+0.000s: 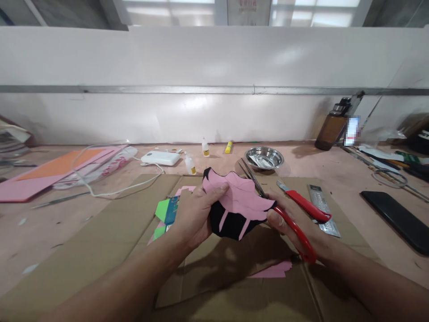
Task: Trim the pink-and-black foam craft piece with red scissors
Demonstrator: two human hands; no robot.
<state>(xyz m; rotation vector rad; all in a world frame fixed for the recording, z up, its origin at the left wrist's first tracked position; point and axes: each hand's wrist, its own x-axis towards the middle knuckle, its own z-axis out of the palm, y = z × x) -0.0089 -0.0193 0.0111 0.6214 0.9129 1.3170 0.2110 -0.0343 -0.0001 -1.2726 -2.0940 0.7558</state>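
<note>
My left hand grips a pink and black foam piece by its left edge, thumb on top, holding it above the cardboard sheet. My right hand is closed on red-handled scissors. Their blades point up and away along the piece's right edge. A pink offcut lies on the cardboard below my hands. Green and blue scraps sit just left of my left hand.
A red utility knife and a metal ruler lie right of the scissors. Behind are a steel bowl, small glue bottles, a white power bank with cable and pink sheets. A black phone lies far right.
</note>
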